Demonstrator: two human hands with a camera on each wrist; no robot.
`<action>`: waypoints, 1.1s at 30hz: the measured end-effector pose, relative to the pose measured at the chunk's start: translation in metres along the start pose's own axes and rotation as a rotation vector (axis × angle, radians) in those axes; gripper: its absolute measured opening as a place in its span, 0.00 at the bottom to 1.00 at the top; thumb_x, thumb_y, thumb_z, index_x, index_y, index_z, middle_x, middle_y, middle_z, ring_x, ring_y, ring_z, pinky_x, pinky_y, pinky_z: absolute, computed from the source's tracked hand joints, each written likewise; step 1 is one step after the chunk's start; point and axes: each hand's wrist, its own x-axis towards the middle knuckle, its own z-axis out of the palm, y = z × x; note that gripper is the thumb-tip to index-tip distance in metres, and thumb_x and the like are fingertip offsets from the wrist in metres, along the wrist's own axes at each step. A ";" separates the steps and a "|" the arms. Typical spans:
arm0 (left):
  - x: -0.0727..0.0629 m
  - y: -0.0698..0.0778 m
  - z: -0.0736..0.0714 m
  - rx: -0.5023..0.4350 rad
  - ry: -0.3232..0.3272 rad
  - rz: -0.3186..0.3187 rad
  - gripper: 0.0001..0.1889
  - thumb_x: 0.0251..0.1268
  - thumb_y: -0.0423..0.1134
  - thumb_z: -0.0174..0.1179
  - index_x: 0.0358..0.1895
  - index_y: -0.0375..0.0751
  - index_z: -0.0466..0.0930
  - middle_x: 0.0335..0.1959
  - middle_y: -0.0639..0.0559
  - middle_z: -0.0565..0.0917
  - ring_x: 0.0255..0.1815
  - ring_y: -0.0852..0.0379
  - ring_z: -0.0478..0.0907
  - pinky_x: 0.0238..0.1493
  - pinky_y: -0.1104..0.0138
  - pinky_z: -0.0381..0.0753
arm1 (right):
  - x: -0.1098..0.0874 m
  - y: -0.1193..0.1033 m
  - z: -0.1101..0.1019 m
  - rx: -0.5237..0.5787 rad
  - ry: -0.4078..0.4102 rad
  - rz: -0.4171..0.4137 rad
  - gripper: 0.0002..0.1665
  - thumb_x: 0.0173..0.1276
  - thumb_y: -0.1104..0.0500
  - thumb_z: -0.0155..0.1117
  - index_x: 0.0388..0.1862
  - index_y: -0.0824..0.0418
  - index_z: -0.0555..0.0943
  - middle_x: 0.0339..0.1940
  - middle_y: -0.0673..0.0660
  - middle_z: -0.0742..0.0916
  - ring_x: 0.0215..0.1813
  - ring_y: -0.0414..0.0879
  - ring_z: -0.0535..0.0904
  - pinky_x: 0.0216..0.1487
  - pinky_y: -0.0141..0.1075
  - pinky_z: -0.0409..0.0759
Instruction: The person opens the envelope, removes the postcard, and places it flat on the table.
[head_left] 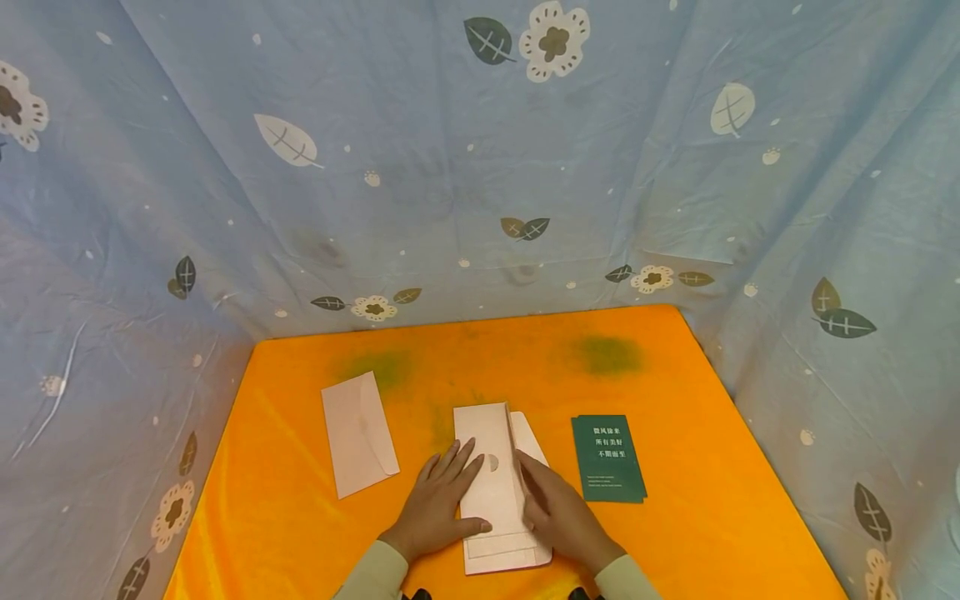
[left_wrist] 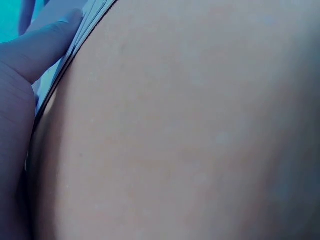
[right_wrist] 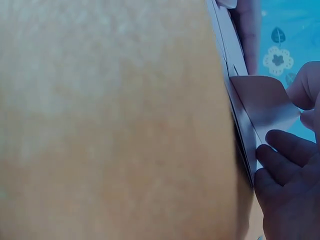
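A stack of pale pink envelopes point(head_left: 491, 500) lies in front of me, with layered edges showing at its near end. My left hand point(head_left: 438, 504) rests on the left side of the top envelope, fingers spread, thumb lying across its lower part. On the right, my right hand point(head_left: 558, 508) pinches the raised flap point(right_wrist: 265, 95) of the top envelope between thumb and forefinger. Its other fingers point(right_wrist: 282, 167) touch the stack's edge in the right wrist view. A half-round notch marks the top envelope beside the left fingertips. The left wrist view shows the left thumb point(left_wrist: 50, 45) against the layered edges.
Off to the left lies a single pink envelope point(head_left: 360, 437), turned slightly. Dark green cards point(head_left: 609, 479) with white lettering are piled to the right. An orange cloth point(head_left: 480, 358) covers the table, and blue patterned curtains point(head_left: 450, 167) enclose its back and sides.
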 end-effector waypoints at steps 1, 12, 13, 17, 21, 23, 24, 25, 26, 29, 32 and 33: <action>0.000 0.000 0.000 0.000 -0.001 -0.001 0.53 0.70 0.74 0.61 0.88 0.46 0.59 0.91 0.47 0.50 0.89 0.45 0.44 0.80 0.36 0.49 | 0.000 0.001 0.000 -0.002 0.003 -0.006 0.43 0.74 0.65 0.65 0.87 0.53 0.68 0.79 0.52 0.78 0.77 0.53 0.74 0.75 0.58 0.71; 0.000 0.000 -0.001 0.008 -0.016 -0.014 0.54 0.69 0.75 0.61 0.88 0.47 0.59 0.91 0.49 0.49 0.90 0.46 0.42 0.81 0.37 0.48 | -0.002 0.008 -0.004 -0.024 0.017 -0.006 0.43 0.77 0.63 0.67 0.88 0.52 0.66 0.80 0.52 0.77 0.77 0.53 0.74 0.75 0.56 0.70; 0.000 0.000 -0.001 0.014 -0.020 -0.016 0.54 0.69 0.76 0.60 0.88 0.47 0.59 0.91 0.49 0.48 0.90 0.46 0.42 0.81 0.37 0.48 | -0.002 0.009 -0.004 -0.017 0.016 0.007 0.43 0.77 0.63 0.67 0.88 0.51 0.66 0.80 0.52 0.77 0.78 0.53 0.74 0.75 0.56 0.70; 0.000 0.001 -0.002 0.034 -0.027 -0.019 0.53 0.70 0.76 0.59 0.88 0.47 0.59 0.91 0.49 0.49 0.90 0.45 0.43 0.80 0.37 0.49 | -0.002 0.010 -0.006 -0.037 0.024 0.035 0.44 0.77 0.63 0.69 0.88 0.52 0.66 0.80 0.54 0.77 0.77 0.55 0.74 0.75 0.56 0.70; 0.000 0.001 -0.002 0.030 -0.030 -0.023 0.53 0.70 0.76 0.59 0.89 0.47 0.59 0.91 0.49 0.49 0.89 0.45 0.44 0.80 0.36 0.49 | -0.002 0.011 -0.008 -0.067 0.025 0.059 0.43 0.78 0.60 0.71 0.88 0.57 0.66 0.81 0.57 0.76 0.78 0.57 0.73 0.76 0.56 0.69; 0.000 0.001 -0.002 0.024 -0.034 -0.026 0.54 0.70 0.76 0.59 0.89 0.48 0.58 0.91 0.49 0.48 0.90 0.45 0.43 0.80 0.36 0.48 | -0.001 0.012 -0.010 -0.074 0.023 0.071 0.45 0.78 0.58 0.72 0.88 0.59 0.65 0.81 0.58 0.75 0.78 0.58 0.72 0.77 0.56 0.68; 0.000 0.000 -0.002 0.020 -0.036 -0.028 0.54 0.70 0.76 0.59 0.89 0.48 0.58 0.91 0.50 0.48 0.90 0.46 0.42 0.81 0.37 0.48 | -0.001 0.012 -0.010 -0.082 0.024 0.073 0.45 0.78 0.58 0.73 0.88 0.60 0.64 0.82 0.58 0.75 0.79 0.58 0.72 0.77 0.56 0.67; 0.000 0.000 -0.002 0.019 -0.039 -0.031 0.54 0.70 0.76 0.59 0.89 0.48 0.57 0.91 0.50 0.47 0.90 0.46 0.41 0.81 0.37 0.47 | -0.001 0.012 -0.011 -0.089 0.026 0.072 0.46 0.77 0.57 0.73 0.88 0.61 0.64 0.82 0.58 0.74 0.79 0.58 0.71 0.77 0.56 0.67; 0.000 0.000 -0.002 0.015 -0.039 -0.031 0.54 0.70 0.76 0.59 0.89 0.48 0.57 0.91 0.50 0.47 0.90 0.47 0.41 0.81 0.37 0.47 | -0.001 0.012 -0.011 -0.098 0.026 0.070 0.46 0.77 0.57 0.74 0.87 0.61 0.64 0.83 0.59 0.73 0.79 0.59 0.71 0.77 0.56 0.67; 0.000 0.001 -0.002 0.013 -0.038 -0.029 0.54 0.70 0.76 0.59 0.89 0.48 0.57 0.91 0.51 0.47 0.90 0.47 0.41 0.81 0.37 0.47 | -0.001 0.013 -0.011 -0.143 0.038 0.041 0.44 0.76 0.57 0.74 0.86 0.62 0.68 0.85 0.58 0.70 0.81 0.59 0.69 0.77 0.56 0.67; 0.000 0.001 -0.003 0.021 -0.031 -0.021 0.54 0.70 0.76 0.59 0.89 0.48 0.58 0.91 0.50 0.48 0.90 0.46 0.42 0.81 0.37 0.48 | 0.000 0.016 -0.009 -0.197 0.050 -0.002 0.40 0.76 0.57 0.75 0.83 0.63 0.72 0.87 0.58 0.68 0.82 0.59 0.67 0.78 0.56 0.66; 0.000 0.001 -0.003 0.026 -0.034 -0.023 0.53 0.70 0.76 0.59 0.89 0.48 0.58 0.91 0.50 0.48 0.90 0.46 0.42 0.81 0.37 0.48 | 0.000 0.016 -0.009 -0.214 0.056 -0.016 0.39 0.76 0.57 0.75 0.82 0.63 0.74 0.87 0.59 0.68 0.83 0.59 0.66 0.78 0.56 0.66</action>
